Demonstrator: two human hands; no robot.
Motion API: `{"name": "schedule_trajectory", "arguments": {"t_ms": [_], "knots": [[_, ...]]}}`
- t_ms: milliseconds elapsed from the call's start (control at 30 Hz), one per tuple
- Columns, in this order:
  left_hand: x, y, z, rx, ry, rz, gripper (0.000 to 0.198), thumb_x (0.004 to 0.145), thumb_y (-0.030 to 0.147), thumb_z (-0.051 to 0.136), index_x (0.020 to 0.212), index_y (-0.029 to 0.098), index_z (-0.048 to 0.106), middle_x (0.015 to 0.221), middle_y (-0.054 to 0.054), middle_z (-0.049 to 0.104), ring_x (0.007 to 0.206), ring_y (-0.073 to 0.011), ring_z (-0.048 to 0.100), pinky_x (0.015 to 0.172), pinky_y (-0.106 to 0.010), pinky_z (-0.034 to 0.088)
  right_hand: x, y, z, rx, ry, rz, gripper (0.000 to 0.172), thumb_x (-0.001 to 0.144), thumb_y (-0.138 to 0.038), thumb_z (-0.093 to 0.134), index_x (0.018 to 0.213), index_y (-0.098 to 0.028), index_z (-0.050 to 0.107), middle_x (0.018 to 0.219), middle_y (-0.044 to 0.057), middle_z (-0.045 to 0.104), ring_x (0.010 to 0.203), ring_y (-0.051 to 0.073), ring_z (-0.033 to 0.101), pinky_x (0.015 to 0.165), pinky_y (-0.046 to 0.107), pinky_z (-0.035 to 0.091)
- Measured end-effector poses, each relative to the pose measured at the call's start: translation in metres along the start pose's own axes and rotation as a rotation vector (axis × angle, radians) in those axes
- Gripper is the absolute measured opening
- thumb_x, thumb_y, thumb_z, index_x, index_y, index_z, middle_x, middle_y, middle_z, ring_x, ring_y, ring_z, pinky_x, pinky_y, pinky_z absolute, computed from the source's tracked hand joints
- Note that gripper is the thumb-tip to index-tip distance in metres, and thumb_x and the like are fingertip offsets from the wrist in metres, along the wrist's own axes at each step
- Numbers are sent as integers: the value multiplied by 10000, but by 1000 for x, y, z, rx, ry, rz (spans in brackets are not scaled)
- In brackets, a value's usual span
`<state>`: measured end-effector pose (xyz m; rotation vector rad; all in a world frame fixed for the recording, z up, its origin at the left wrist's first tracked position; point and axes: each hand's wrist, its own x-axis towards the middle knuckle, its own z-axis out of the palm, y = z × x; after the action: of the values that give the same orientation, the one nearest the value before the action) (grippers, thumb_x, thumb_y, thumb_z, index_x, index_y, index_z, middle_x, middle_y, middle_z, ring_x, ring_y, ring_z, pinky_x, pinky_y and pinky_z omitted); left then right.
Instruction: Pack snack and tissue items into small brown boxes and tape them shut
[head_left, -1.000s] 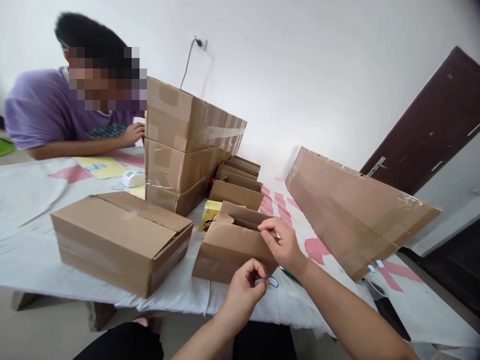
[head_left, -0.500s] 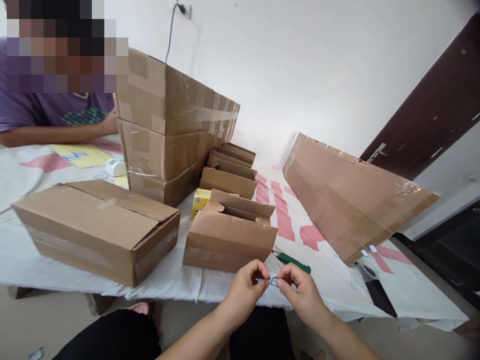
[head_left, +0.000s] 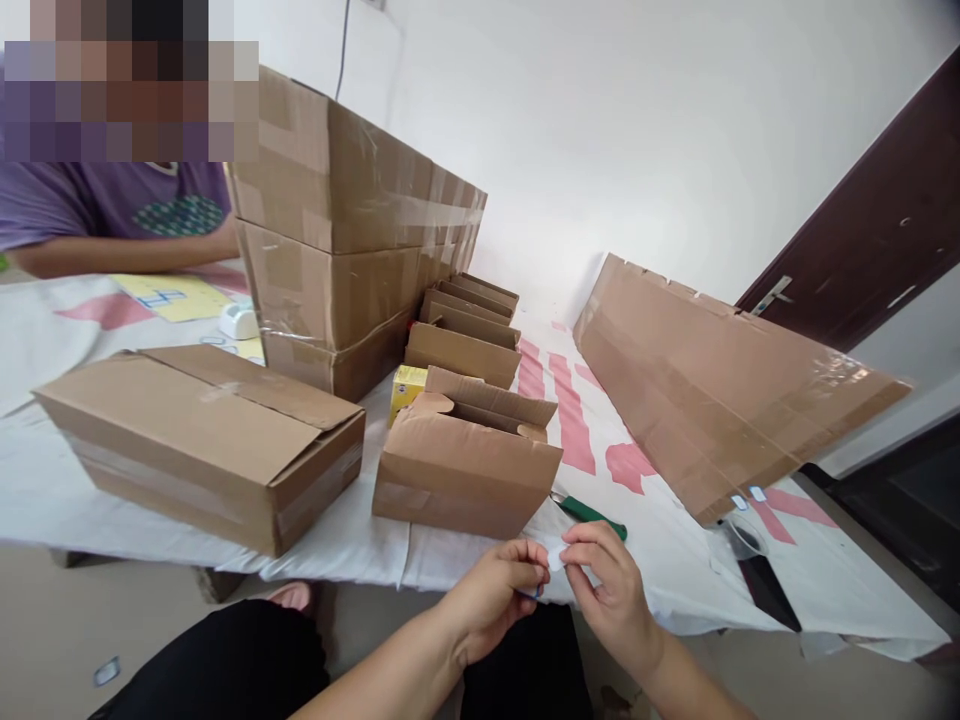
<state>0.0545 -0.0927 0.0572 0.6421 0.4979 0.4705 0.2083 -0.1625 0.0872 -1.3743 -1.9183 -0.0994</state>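
Note:
My left hand [head_left: 504, 590] is closed near the table's front edge, with a small blue-edged sticker [head_left: 531, 593] partly showing under its fingers. Between the fingertips of both hands is a small white piece [head_left: 556, 557], pinched by my right hand [head_left: 606, 580]; whether the left fingertips also grip it I cannot tell. Just beyond the right hand lies a green-handled tool [head_left: 592, 516], its metal end toward the box. An open cardboard box [head_left: 465, 480] stands beyond my hands, flaps up.
A closed carton [head_left: 187, 430] sits at the left. Behind it rises a stack of taped cartons [head_left: 300, 280]; more open boxes [head_left: 461, 353] line up beside it. A large cardboard panel [head_left: 720, 390] leans at the right, near a clear cup [head_left: 742, 540]. Another person [head_left: 112, 220] sits far left.
The blue-edged piece held between both hands is now mostly hidden in my left hand. A white piece now shows at my right fingertips. The view has shifted slightly.

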Motion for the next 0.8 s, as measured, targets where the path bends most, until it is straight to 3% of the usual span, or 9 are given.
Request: {"name": "schedule_trajectory", "arguments": {"t_ms": [133, 367, 500, 600, 700, 800], "knots": [[-2, 4, 2, -21, -14, -30, 252, 514, 251, 731, 674, 148, 566, 585, 32, 504, 540, -61, 405, 489, -187, 250, -1, 2, -1, -87, 19, -87, 256, 828, -32, 512, 894, -254, 620, 902, 53, 620, 844, 203, 586, 723, 374, 505], [0, 4, 3, 79, 57, -14, 283, 528, 322, 693, 685, 167, 516, 559, 67, 413, 523, -57, 360, 471, -193, 154, -3, 4, -1, -80, -24, -74, 248, 836, -37, 500, 889, -252, 613, 905, 52, 609, 853, 203, 587, 722, 368, 509], [4, 2, 2, 178, 103, 34, 264, 549, 348, 647, 687, 174, 504, 540, 74, 393, 519, -64, 343, 483, -203, 168, -6, 8, 4, 45, -25, 91, 231, 849, -99, 512, 1013, -249, 575, 976, 62, 610, 869, 189, 606, 758, 345, 521], [7, 1, 0, 225, 154, 67, 279, 557, 381, 631, 698, 178, 501, 517, 77, 396, 511, -67, 324, 492, -209, 178, -11, 16, 9, 193, -3, 292, 239, 863, -159, 512, 1093, -223, 519, 873, 34, 616, 762, 159, 615, 709, 299, 525], [8, 1, 0, 234, 155, 83, 290, 567, 401, 634, 694, 179, 497, 509, 79, 393, 499, -65, 309, 492, -215, 172, -12, 22, 12, 237, -41, 391, 113, 862, -224, 550, 972, -203, 562, 808, 19, 618, 725, 153, 604, 677, 273, 511], [7, 1, 0, 248, 138, 72, 284, 583, 398, 639, 698, 175, 508, 521, 74, 400, 496, -64, 320, 488, -218, 164, -9, 21, 11, 233, -54, 397, 37, 864, -231, 558, 878, -203, 578, 778, 14, 619, 687, 146, 591, 636, 260, 499]]}}
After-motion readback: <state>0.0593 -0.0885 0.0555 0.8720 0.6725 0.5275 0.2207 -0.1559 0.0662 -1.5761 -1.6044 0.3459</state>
